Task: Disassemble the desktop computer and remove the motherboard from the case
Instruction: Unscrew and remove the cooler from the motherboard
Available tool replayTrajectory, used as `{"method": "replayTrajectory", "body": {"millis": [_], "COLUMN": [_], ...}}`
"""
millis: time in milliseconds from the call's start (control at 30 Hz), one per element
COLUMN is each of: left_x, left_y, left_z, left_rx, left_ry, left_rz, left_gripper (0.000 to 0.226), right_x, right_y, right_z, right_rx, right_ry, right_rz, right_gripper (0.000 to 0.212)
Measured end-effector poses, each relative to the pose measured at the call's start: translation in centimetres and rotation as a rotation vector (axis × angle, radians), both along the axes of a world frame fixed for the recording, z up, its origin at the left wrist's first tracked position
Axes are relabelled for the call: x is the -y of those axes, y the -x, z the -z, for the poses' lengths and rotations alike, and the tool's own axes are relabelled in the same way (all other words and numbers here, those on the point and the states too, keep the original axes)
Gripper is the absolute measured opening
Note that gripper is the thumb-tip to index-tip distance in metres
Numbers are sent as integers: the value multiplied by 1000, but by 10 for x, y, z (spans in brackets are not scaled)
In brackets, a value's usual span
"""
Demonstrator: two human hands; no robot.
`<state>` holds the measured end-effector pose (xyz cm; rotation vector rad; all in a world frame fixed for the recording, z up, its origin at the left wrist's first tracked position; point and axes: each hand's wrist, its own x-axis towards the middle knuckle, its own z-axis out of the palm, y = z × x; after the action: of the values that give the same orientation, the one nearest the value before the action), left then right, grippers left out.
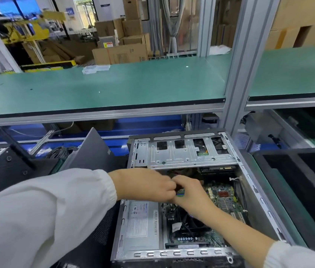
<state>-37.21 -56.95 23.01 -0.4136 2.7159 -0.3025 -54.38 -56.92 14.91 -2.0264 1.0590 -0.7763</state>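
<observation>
Head view, items as I log them from my station.

1. Case (265,198): open desktop chassis, lying flat under both hands, side panel off.
2. Left hand (145,184): reaches into the case from the left on a white sleeve (56,209), palm down, fingers curled at the tips where they meet the right hand. I cannot tell whether they actually have hold of anything; the fingertips are hidden.
3. Right hand (189,192): comes in from the lower right, fingers bent, touching the left hand's fingertips. A small green-and-blue connector (180,194) shows between the two hands; which hand pinches it I cannot tell.
4. Motherboard (224,196): green board seated on the case floor, just right of and below the right hand, passing under its wrist.
5. Power supply (141,221): grey labelled box, directly below the left hand, inside the case.
6. Drive cage (183,153): perforated metal tray, beyond both hands, at the far end of the case.
7. Fan (193,223): dark, under the right forearm, partly hidden.
8. Black cable (242,192): runs along the case wall, right of the right hand.
9. Grey panel (92,149): leaning upright, beyond the left forearm.
10. Green shelf (114,86): well beyond the hands, above the case.
</observation>
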Motion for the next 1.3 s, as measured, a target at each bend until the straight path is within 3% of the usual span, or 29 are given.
{"method": "replayTrajectory", "body": {"millis": [100, 233, 300, 467, 667, 767, 833, 933, 967, 1033, 1100, 1200, 1300], "left_x": [-7, -3, 2, 24, 42, 48, 53, 54, 53, 47, 40, 43, 45], "left_y": [4, 1, 6, 27, 49, 54, 52, 47, 45, 44, 43, 38, 36], "left_z": [8, 7, 2, 0, 4, 10, 12, 13, 13, 12, 5, -6, -14], "left_rx": [107, 152, 169, 211, 129, 47, -34, -143, -132, -51, 85, 289, 320], "left_ry": [39, 98, 62, 21, -149, -277, -401, -568, -558, -420, -215, -11, 72], "left_rz": [40, 11, 16, -5, -256, -577, -901, -1274, -1266, -1039, -668, -56, 153], "left_gripper": [19, 37, 44, 34, 15, 28, 38, 40, 39, 32, 22, 43, 37], "right_x": [2, 19, 20, 17, 21, 20, 20, 21, 21, 21, 21, 21, 21], "right_y": [8, 51, 67, 66, 66, 66, 65, 65, 65, 65, 65, 65, 65], "right_z": [1, 7, 13, 36, 42, 44, 43, 41, 40, 39, 38, 37, 37], "right_rx": [-178, -778, -971, -947, -911, -916, -916, -908, -906, -902, -899, -897, -896], "right_ry": [-35, 47, 29, -18, 46, 59, 53, 46, 38, 15, -3, -17, -19], "right_rz": [-196, -321, -365, -340, -318, -316, -314, -312, -315, -321, -327, -332, -328], "right_gripper": [32, 115, 130, 106, 92, 95, 96, 94, 96, 99, 98, 96, 95]}}
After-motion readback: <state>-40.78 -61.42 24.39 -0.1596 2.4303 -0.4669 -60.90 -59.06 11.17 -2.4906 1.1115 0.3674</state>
